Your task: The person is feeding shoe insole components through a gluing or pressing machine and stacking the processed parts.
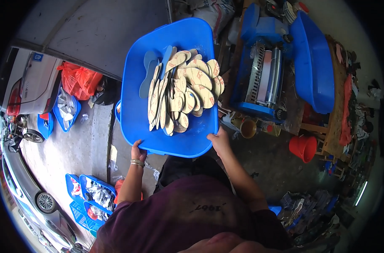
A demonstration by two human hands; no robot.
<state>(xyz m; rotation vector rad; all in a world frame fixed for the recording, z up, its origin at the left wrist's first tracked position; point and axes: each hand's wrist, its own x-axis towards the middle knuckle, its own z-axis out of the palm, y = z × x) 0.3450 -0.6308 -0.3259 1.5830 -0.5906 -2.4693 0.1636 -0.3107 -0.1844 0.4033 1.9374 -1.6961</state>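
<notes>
A large blue plastic tub (175, 145) is held out in front of me by its near side. My left hand (138, 151), with a bangle at the wrist, grips its near left rim. At the near right corner my right hand (219, 139) has its fingers closed on the edge, partly hidden. Inside lies a loose heap of shoe insoles (196, 78), most showing cream backing with red print. Several blue-grey insoles (147, 80) show at the left of the heap. Neither hand touches the insoles.
To the right stand a blue roller machine (263, 76) and another blue tub (312, 63) by a wooden bench. A red bucket (303, 147) is below them. Left are blue baskets (97, 183), a red plastic bag (78, 80) and a parked car (44, 198). A grey panel (103, 29) rises ahead.
</notes>
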